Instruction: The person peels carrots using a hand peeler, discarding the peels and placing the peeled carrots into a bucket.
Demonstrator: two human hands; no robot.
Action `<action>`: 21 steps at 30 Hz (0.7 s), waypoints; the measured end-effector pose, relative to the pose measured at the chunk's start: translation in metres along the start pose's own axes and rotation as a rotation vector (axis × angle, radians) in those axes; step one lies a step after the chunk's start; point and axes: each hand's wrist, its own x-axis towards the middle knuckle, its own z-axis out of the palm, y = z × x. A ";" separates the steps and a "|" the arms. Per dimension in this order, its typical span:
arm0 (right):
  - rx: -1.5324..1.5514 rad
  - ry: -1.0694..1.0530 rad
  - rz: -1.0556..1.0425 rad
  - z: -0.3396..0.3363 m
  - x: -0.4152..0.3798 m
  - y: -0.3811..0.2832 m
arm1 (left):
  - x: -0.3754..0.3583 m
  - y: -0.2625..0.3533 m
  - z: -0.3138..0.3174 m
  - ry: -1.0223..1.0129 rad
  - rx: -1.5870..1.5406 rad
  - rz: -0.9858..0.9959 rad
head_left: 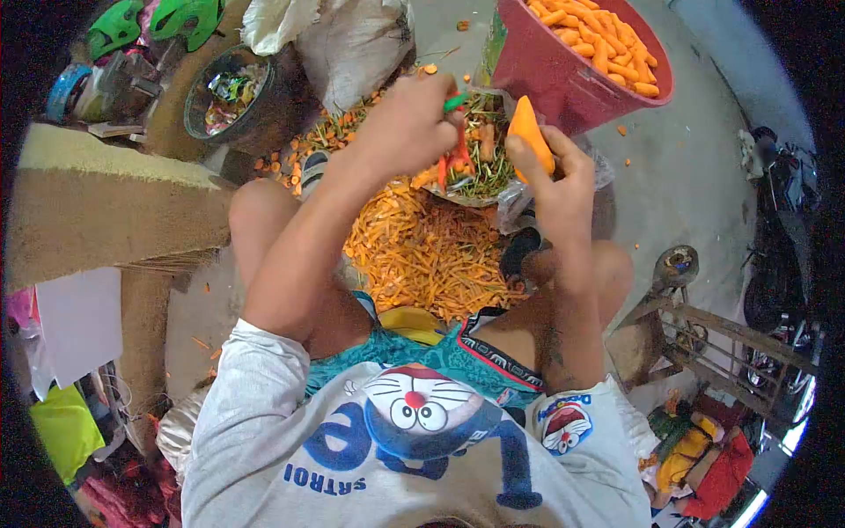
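Observation:
My left hand (415,128) is closed in a fist-like grip around a small tool, whose green end (455,102) sticks out by the fingers; most of it is hidden. In my right hand (563,180) I hold a bright orange carrot (530,132), its pointed end upward. Just below the left fingers something red (456,164) shows over a shallow basket (482,201) of carrots and green stalks. Between my legs lies a wide heap of orange peelings (422,255), below both hands.
A red bucket (563,66) full of smooth orange carrots stands ahead on the right. Sacks (356,53) and a dark tub (231,92) holding wrappers are ahead on the left. Clear plastic (519,207) lies beside the basket. A metal frame (731,334) stands at right.

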 end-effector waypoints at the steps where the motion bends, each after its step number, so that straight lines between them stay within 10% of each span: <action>1: -0.302 0.074 -0.165 0.001 -0.001 0.000 | -0.002 0.007 0.001 -0.046 -0.007 0.008; 8: -0.318 0.008 -0.462 -0.001 0.001 -0.006 | 0.006 -0.020 -0.004 -0.396 0.229 -0.140; 13: 0.801 0.171 0.068 -0.017 0.012 -0.009 | -0.005 -0.018 -0.021 -0.179 0.111 -0.223; 21: 0.732 0.268 0.339 -0.006 0.025 0.051 | -0.015 0.033 0.017 -0.061 0.111 0.073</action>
